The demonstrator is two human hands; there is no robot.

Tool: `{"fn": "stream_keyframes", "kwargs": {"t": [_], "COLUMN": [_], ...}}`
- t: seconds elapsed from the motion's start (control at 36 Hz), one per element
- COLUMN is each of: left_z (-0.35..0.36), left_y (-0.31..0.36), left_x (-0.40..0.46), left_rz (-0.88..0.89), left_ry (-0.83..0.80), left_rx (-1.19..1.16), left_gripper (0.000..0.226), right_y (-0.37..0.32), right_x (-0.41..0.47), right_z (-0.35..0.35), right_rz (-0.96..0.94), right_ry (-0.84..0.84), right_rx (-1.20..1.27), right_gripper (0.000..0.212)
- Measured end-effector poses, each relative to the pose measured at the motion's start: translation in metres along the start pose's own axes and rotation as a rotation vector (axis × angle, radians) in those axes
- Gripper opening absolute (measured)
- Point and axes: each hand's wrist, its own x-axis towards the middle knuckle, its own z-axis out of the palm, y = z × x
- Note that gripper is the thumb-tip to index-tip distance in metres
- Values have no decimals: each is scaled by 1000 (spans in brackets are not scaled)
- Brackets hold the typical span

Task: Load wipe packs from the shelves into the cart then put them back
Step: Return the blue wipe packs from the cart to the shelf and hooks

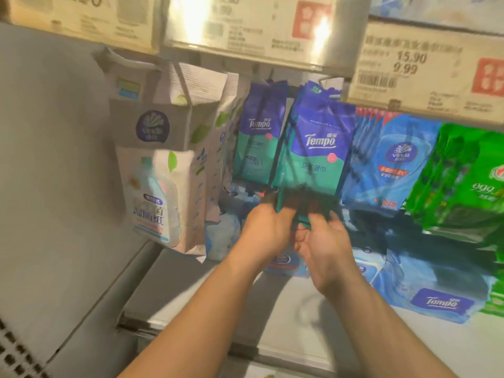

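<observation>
target: front Tempo wipe pack (313, 148), purple top and green bottom, hanging at the front of a bunch on a peg under the price tags (425, 69)
pack axis: long axis near vertical, slightly tilted, bottom edge low and towards the person
left hand (268, 227): at the pack's lower left corner, fingers curled round the bottom edge; looks like a grip, blur hides the contact
right hand (324, 241): just right of and below the left, palm up, fingers loosely spread under the bottom edge; cannot tell if it touches the pack
direction: pack lies straight up and away from both hands; only its lower edge is reached
nearer hand: left, already on the pack
neighbours: second Tempo bunch (257, 140) just left, blue Vinda packs (392, 159) just right, close on both sides
next move, judged: lift and slide along the peg, towards the person
cart: not in view
</observation>
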Motion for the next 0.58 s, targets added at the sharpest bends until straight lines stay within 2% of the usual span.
{"fn": "stream_keyframes", "kwargs": {"t": [0.06,0.11,0.17,0.28,0.42,0.53,0.58], "left_z": [2,3,1,3,1,-2,-2], "left_y": [1,3,8,6,-1,-6,-8], "left_x": [7,13,17,24,24,17,12], "left_rz": [-79,-127,-134,-138,-175,-161,-132], "left_ry": [-54,-30,-23,-35,-14,-13,-4], "left_rx": [53,18,-27,-121,-171,-136,-115], "left_gripper": [38,41,47,53,82,78,68], "right_y": [-1,-3,-6,-13,-12,-12,-11], "right_x": [4,8,11,12,7,-5,-7], "right_z": [4,8,13,19,19,13,6], "right_rz": [-10,-9,9,56,72,96,137], "right_ry": [24,67,97,141,182,147,157], "right_rx": [24,30,16,-25,-18,32,25], "right_gripper": [19,27,37,42,43,54,48]}}
